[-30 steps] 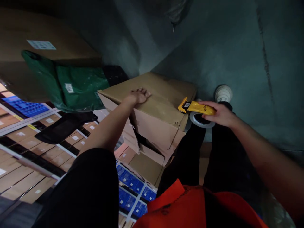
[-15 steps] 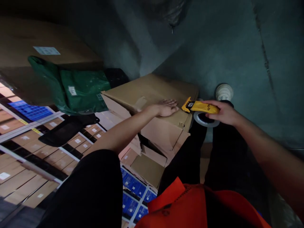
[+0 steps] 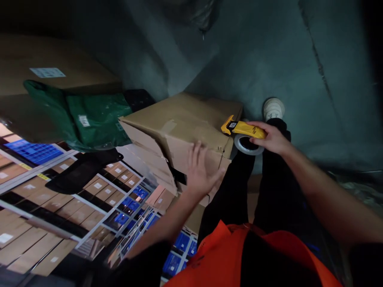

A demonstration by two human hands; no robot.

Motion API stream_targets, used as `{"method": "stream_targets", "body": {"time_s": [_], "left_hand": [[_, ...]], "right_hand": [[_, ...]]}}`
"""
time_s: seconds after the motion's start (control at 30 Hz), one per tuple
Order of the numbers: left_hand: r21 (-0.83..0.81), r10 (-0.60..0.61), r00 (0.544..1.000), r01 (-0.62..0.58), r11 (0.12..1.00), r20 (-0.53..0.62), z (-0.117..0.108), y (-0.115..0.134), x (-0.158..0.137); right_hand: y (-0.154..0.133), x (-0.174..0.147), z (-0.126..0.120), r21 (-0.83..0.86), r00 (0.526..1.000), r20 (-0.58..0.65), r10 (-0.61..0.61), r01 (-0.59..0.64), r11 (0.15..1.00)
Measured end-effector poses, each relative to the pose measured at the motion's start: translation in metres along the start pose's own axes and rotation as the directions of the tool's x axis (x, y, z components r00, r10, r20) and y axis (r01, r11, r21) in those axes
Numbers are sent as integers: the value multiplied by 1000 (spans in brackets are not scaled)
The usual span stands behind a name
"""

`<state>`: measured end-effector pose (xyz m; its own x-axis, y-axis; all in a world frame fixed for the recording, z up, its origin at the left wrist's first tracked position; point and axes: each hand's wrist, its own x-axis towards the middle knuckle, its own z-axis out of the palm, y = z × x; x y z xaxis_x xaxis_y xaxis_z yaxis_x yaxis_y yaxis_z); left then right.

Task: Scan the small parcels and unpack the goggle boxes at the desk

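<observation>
Since half a second back my left hand (image 3: 201, 169) has come off the top of the cardboard box (image 3: 182, 119) and dropped to its near side face, where it now sits with the fingers spread and open, palm toward the cardboard; I cannot tell if it actually touches. My right hand (image 3: 271, 137) has barely shifted: it is closed around the yellow tape dispenser (image 3: 241, 128), whose nose rests at the box's right top edge, with the roll of clear tape (image 3: 247, 144) hanging just below the handle. From my view the box stands on the floor in front of my legs, its top flaps folded shut and a loose flap gaping lower down on the near side. Left of it lies a green plastic bag (image 3: 89, 115) against a larger carton (image 3: 54, 67), and a black pouch (image 3: 79, 171) lies on rows of small brown and blue cartons (image 3: 36, 215). Beyond my right hand a white shoe (image 3: 273, 107) shows on the grey floor (image 3: 299, 71).
</observation>
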<state>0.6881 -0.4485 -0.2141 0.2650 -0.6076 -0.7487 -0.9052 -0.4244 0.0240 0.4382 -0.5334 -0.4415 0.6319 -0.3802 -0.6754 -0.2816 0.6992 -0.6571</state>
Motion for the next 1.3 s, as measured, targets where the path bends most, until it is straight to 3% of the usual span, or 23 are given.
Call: {"method": "stream_targets", "body": {"time_s": [0.07, 0.17, 0.27, 0.4, 0.57, 0.77, 0.97, 1.3], "left_hand": [[19, -60, 995, 59, 998, 75, 29, 31, -14], [56, -138, 985, 133, 989, 100, 56, 53, 2], [32, -114, 993, 115, 993, -19, 59, 42, 23], [45, 58, 988, -52, 998, -145, 60, 12, 28], [94, 251, 949, -237, 967, -189, 71, -5, 35], [106, 264, 935, -245, 964, -238, 77, -8, 40], [178, 344, 923, -314, 933, -173, 81, -11, 27], [273, 304, 922, -237, 932, -240, 95, -18, 32]], "right_hand": [[-1, 0, -1, 0, 1000, -5, -8, 8, 1000], [-4, 5, -5, -18, 999, 22, -23, 24, 1000], [-9, 15, -12, -42, 998, 45, -49, 51, 998], [-12, 25, -17, -81, 995, 60, -81, 86, 993], [3, 19, -13, -106, 993, -8, -115, 113, 988], [38, 3, 11, -38, 987, -77, -142, 139, 990], [58, -9, 26, -7, 974, -158, -160, 161, 987], [84, -26, 56, 36, 944, -252, -214, 230, 973]]}}
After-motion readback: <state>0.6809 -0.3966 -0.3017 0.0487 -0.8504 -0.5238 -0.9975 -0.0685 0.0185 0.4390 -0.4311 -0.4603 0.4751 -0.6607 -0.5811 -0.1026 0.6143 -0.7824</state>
